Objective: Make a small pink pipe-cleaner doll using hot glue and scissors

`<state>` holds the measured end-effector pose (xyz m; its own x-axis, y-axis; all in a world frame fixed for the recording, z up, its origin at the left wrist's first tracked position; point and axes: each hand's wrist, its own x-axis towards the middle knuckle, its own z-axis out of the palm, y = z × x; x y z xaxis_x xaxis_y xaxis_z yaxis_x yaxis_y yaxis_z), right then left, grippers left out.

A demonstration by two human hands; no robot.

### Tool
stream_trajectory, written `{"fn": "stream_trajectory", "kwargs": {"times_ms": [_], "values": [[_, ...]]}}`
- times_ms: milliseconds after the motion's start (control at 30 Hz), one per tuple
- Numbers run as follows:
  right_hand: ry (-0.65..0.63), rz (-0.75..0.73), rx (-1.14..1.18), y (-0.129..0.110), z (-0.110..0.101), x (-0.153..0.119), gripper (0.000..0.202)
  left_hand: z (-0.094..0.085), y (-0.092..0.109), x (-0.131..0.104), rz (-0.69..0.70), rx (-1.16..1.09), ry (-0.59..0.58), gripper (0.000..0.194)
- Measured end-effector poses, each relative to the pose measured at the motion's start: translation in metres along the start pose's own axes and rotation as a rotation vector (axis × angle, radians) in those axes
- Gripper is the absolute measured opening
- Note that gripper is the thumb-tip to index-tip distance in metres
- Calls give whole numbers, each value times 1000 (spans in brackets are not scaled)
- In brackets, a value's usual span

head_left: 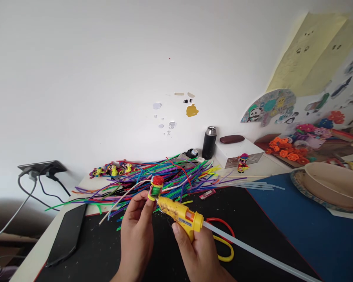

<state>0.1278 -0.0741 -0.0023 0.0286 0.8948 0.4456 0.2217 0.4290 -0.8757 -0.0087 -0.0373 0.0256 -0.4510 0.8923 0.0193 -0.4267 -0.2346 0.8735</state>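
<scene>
Between the thumb and fingers of my left hand (138, 229) is a small pipe-cleaner figure (157, 186) with a red top, a green middle and yellow edging. My right hand (198, 250) grips a yellow hot glue gun (176, 210) by its handle. The gun's nozzle points left and sits at the lower part of the figure, though I cannot tell whether it touches. A long translucent glue stick (253, 250) runs out of the gun's back end. Behind my hands lies a loose heap of coloured pipe cleaners (176, 176).
Red-and-yellow-handled scissors (226, 250) lie beyond my right hand. A phone (66, 233) rests at left. Behind are small figures (113, 169), a black flask (209, 143) and a white box (238, 150) with another figure (242, 162). A beige oval dish (338, 182) stands right.
</scene>
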Motion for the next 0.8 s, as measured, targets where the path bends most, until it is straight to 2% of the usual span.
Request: {"fn": "stream_trajectory", "kwargs": {"times_ms": [567,800], "values": [[-15,-17,17,-2,-3,0,32,0,2,-1,-12,-9,4,39],[21,-14,-16,0,-1,-3,30,2,2,-1,-6,-8,2,38]]}}
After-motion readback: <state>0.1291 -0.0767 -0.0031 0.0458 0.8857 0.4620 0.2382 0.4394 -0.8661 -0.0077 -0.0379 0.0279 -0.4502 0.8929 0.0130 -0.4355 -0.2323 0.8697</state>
